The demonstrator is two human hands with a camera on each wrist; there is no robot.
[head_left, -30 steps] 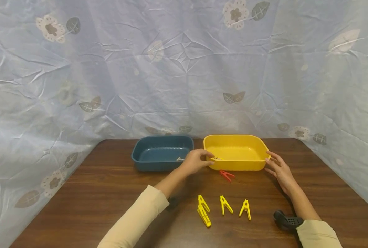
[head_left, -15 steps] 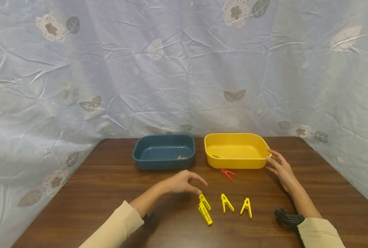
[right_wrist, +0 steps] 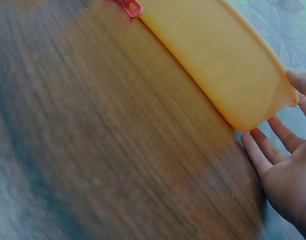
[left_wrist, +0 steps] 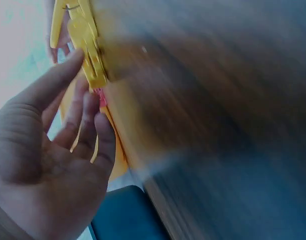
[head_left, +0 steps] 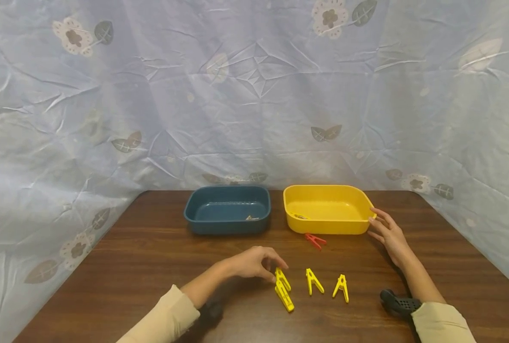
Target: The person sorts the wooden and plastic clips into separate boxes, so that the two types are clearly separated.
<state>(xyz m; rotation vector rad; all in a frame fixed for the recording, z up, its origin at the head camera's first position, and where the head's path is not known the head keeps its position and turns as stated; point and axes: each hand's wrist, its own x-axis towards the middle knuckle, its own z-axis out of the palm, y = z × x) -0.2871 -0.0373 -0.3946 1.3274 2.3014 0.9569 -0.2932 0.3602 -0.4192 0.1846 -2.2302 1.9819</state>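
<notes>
My left hand is at a yellow clothespin on the table. The thumb touches its edge in the left wrist view, and the index finger arches above it without a clear pinch. Another yellow clothespin overlaps its near end. Two more, a middle clothespin and a right-hand clothespin, lie apart to the right. My right hand rests its extended fingers against the right end of the yellow bin. A yellow clothespin lies inside at its front left corner.
A red clothespin lies just in front of the yellow bin. Left of that stands a dark blue bin with a small pale item inside. Behind the wooden table hangs a floral curtain.
My left hand has drawn back from the yellow bin's front left corner and come down to the near yellow clothespins. My right hand has stayed at the bin's right end.
</notes>
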